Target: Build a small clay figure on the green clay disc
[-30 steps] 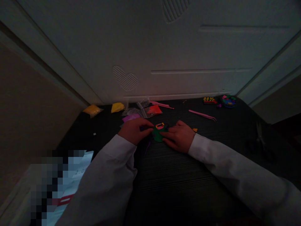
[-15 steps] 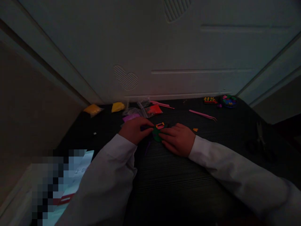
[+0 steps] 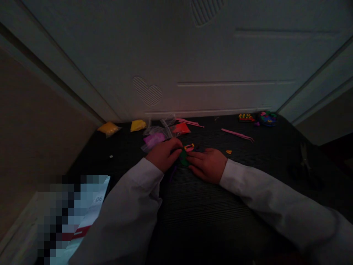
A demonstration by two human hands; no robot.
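Observation:
A small, flat green clay-like piece (image 3: 183, 158) lies on the dark table between my hands. At its upper edge sits a small yellow-and-pink shape (image 3: 189, 147). My left hand (image 3: 165, 154) is closed in a pinch, thumb and forefinger at the left edge of the green piece; whatever lies between them is too dark to make out. My right hand (image 3: 208, 165) rests with fingers stretched out and flat, their tips touching the green piece from the right. Beside my left wrist lies a thin purple strip (image 3: 173, 173).
Bags of orange (image 3: 109, 128), yellow (image 3: 138, 125), purple (image 3: 154, 140) and red material (image 3: 181, 128) lie along the back. Pink tweezers (image 3: 237, 134), scissors (image 3: 305, 162), a small orange bit (image 3: 228, 151) and a colourful round piece (image 3: 267, 118) are rightward. A lit screen (image 3: 93, 206) is at lower left.
My left hand has shifted slightly right, over the green piece's left edge, showing more of the purple bag. My right hand has barely moved.

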